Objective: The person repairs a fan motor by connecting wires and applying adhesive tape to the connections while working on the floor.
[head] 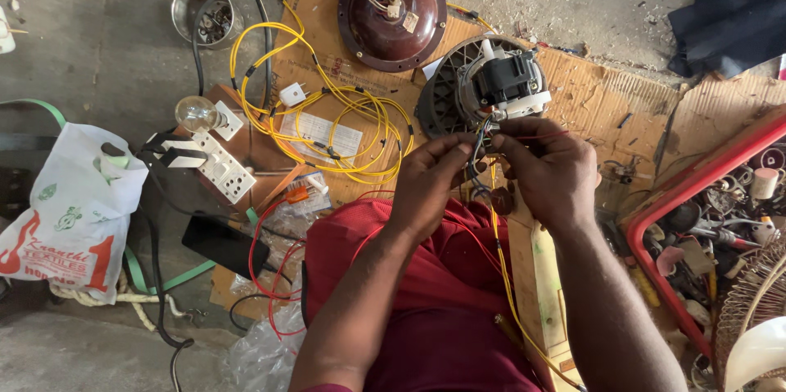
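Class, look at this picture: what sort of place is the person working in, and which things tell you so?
Probably an informal electrical repair spot on a floor. Both hands pinch wires of an opened fan motor; yellow wire coils lie on flattened cardboard; a red crate holds spare parts.

wire ends (pixel 483 145) hidden behind fingers (pixel 458 155), red crate (pixel 696 179) cut off right

A white carrier bag (pixel 75 214), a bulb (pixel 195 113), a steel bowl (pixel 201 14) and a maroon dome cover (pixel 392 13) lie about.
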